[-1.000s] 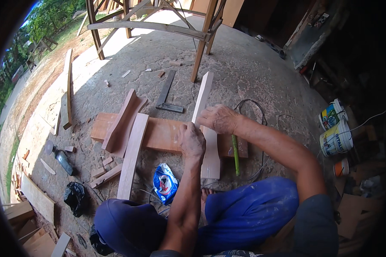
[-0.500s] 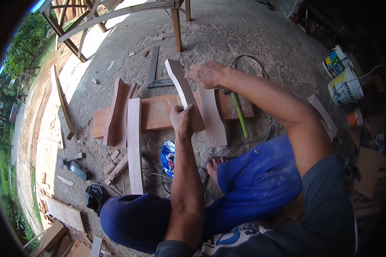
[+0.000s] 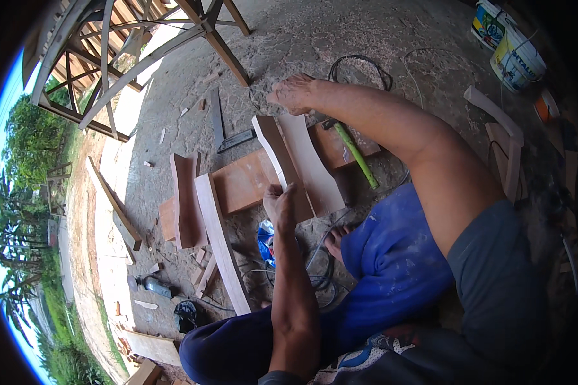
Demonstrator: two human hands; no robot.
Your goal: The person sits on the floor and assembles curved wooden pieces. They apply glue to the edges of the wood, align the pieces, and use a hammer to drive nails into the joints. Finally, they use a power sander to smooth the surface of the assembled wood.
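- On the ground in front of you: a flat board (image 3: 244, 186) with curved wood pieces laid across it.
- Your left hand (image 3: 280, 204) grips the near end of a narrow curved slat (image 3: 273, 149), fingers wrapped round its edge; the slat stands tilted on edge, its far end up near your right hand.
- Your right hand (image 3: 293, 93) is stretched out past that far end, fingers curled loosely; whether it touches the slat or just hovers, I cannot tell from this angle.
- A wider curved piece (image 3: 315, 168) lies flat just beside the slat, touching or nearly so.
- Green-handled tool (image 3: 355, 154) lies on the right end of the board, under your right forearm.
- Risks: the slat is held firmly at one end only, so it could tip and fall onto the wider piece.
- Your foot (image 3: 338, 239) sits among cables (image 3: 315, 266) near the board, so a shift of the leg could snag them.
- Forearm could knock the tool off.
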